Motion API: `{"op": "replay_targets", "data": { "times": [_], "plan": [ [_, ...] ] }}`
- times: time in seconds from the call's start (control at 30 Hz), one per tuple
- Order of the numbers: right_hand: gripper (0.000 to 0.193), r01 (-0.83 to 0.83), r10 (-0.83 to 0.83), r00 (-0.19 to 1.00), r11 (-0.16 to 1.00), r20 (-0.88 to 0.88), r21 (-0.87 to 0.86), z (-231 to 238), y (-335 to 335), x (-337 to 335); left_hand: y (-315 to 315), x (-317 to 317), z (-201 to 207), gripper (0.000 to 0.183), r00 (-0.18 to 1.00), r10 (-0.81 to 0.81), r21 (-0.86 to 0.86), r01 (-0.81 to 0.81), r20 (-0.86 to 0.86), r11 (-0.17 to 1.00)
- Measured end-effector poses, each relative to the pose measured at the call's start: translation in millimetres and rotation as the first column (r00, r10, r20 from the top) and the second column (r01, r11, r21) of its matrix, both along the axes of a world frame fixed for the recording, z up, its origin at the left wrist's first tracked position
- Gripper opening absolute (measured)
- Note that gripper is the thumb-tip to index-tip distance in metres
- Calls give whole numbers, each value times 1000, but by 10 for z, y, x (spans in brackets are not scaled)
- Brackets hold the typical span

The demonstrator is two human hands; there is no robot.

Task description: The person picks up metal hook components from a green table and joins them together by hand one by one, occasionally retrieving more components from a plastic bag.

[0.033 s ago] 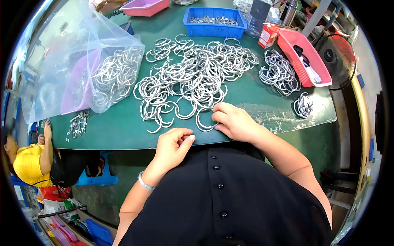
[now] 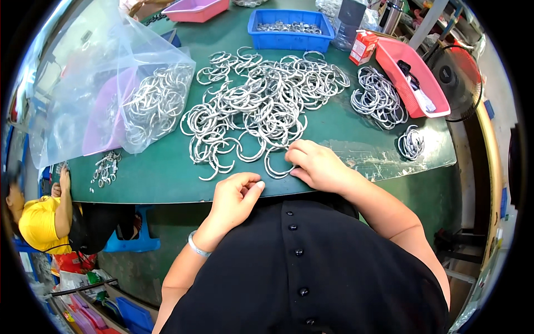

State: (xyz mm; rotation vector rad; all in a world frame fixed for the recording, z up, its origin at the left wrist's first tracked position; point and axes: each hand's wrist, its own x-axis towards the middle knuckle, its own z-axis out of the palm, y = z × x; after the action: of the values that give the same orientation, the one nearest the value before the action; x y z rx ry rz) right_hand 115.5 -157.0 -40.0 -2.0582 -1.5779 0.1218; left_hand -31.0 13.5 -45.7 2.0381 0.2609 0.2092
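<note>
On the green table [image 2: 161, 183], my right hand [image 2: 318, 168] pinches the right end of a silver open bangle [image 2: 269, 169], which lies flat at the near edge of a large pile. That pile of silver open bangles [image 2: 272, 97] spreads over the middle of the table. My left hand [image 2: 236, 198] rests at the table's front edge, its fingers curled in and the thumb against them. Nothing shows in it. The wrist behind it wears a silver bangle [image 2: 197, 245].
At left, a clear plastic bag [image 2: 150, 47] covers more bangles beside a purple tray [image 2: 108, 119]. A blue bin [image 2: 292, 39] stands behind the pile. To the right are bunched bangles [image 2: 378, 97], a pink basket [image 2: 411, 83] and a fan [image 2: 456, 83]. A person in yellow [image 2: 41, 225] sits far left.
</note>
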Motion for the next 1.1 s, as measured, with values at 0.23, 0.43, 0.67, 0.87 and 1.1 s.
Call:
{"op": "replay_targets", "data": {
  "times": [0.23, 0.43, 0.67, 0.87, 1.1],
  "plan": [
    [30, 7, -6, 1000, 999, 21, -49, -57, -38, 20, -185, 217, -17, 17, 994, 31, -59, -37, -102, 998],
    [32, 64, -64, 998, 998, -22, -18, -46, -122, 10, -229, 276, -8, 12, 991, 12, 129, 5, -132, 992],
    [24, 87, -88, 996, 990, 8, 113, -92, -196, 135, -245, 277, -83, 10, 1000, 13, 233, -13, 1, 972],
    [14, -9, 9, 998, 1000, 65, -6, -19, -217, 192, -224, 286, -108, 10, 999, 33, 229, -35, 12, 973],
    [10, 37, -36, 999, 999, 24, -18, -15, -184, 200, -225, 283, -122, 9, 999, 36, 250, -38, 14, 967]
  ]
}}
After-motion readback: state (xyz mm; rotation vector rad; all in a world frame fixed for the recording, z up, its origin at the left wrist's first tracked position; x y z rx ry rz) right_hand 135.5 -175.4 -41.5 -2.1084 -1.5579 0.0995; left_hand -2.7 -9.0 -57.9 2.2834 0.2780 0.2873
